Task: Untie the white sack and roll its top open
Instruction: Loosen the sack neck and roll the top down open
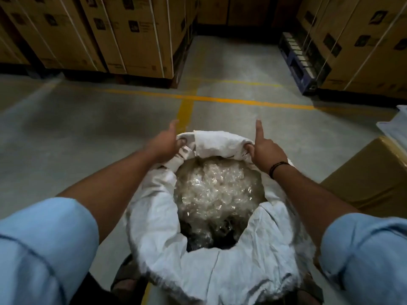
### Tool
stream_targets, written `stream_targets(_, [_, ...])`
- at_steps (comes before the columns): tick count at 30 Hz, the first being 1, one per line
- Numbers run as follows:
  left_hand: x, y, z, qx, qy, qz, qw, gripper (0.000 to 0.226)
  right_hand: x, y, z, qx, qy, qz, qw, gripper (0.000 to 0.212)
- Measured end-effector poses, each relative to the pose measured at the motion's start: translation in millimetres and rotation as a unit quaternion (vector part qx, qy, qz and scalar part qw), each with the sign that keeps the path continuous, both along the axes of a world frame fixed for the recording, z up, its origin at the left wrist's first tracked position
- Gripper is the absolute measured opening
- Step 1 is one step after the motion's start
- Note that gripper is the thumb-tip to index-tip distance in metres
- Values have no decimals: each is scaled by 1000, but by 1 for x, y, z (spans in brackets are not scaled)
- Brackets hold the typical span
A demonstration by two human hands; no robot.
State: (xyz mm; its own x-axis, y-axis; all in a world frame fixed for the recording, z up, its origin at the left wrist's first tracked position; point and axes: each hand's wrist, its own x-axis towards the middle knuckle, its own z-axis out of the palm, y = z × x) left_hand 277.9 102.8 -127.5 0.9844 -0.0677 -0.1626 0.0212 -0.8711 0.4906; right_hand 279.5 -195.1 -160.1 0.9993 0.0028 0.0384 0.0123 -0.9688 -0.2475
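White sack (198, 267) stands on the concrete floor (88, 128) between the person's feet; mouth already open, no tie visible. Clear crinkled plastic pieces (215, 190) fill the inside. Near and side rim is turned outward into a rough cuff. Far rim (218, 144) is the part in hand.

Left hand (164, 143): fingers curled over the far rim, gripping fabric, thumb raised. Right hand (264, 150): same grip at the other end of that rim, one digit raised.

Step in hand, as judged: roll the far edge outward. Best done by turning both hands evenly, keeping the fold level with the side cuff, fabric taut between the hands, without tipping the sack.

Cardboard box (370, 179) sits just right of the sack.
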Motion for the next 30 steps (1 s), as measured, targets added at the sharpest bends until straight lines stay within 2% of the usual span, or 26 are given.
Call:
stream_targets(2, [13,19,-3,-166,101,66,979,32,14,-8,0,175,64,-45,982,80])
stream_targets(4, [10,36,-8,-306,202,137,920,22,27,-19,-4,364,126,-103,917,73])
stream_targets(5, [6,34,-11,-342,234,162,895,21,31,-22,-9,421,154,-123,885,64])
stream_targets(6, [3,31,-16,-339,252,182,888,21,31,-23,-12,450,168,-140,866,53])
stream_targets(7, [1,24,-23,-313,255,212,890,22,31,-22,-17,458,160,-156,860,44])
stream_targets(8, [-1,16,-32,-259,248,247,900,26,30,-19,-20,451,141,-172,864,45])
stream_targets(9, [-3,12,-36,-217,231,279,907,35,28,-15,-20,426,115,-181,879,57])
stream_targets(11, [-3,14,-34,-195,117,270,936,68,20,-8,-8,325,62,-172,928,77])
stream_targets(13, [-10,22,-21,-122,35,244,962,90,9,-7,9,257,17,-159,953,79])
stream_targets(15, [-26,23,-4,-68,-27,260,963,87,-10,-12,28,220,-26,-163,961,80])
stream_targets(17, [-53,19,16,-57,-34,300,952,92,-39,-18,40,206,-62,-191,958,82])
stream_targets(21, [-132,16,23,-124,42,392,910,119,-116,-24,43,243,-44,-294,923,97])
stream_targets(26, [-225,-4,-19,-204,119,435,869,132,-214,-13,7,313,33,-394,863,126])
stream_targets(28, [-248,-13,-29,-266,91,410,868,125,-245,-3,4,374,65,-422,823,128])
stream_targets(30, [-255,-18,-33,-306,39,385,870,103,-260,4,-3,466,77,-429,770,122])
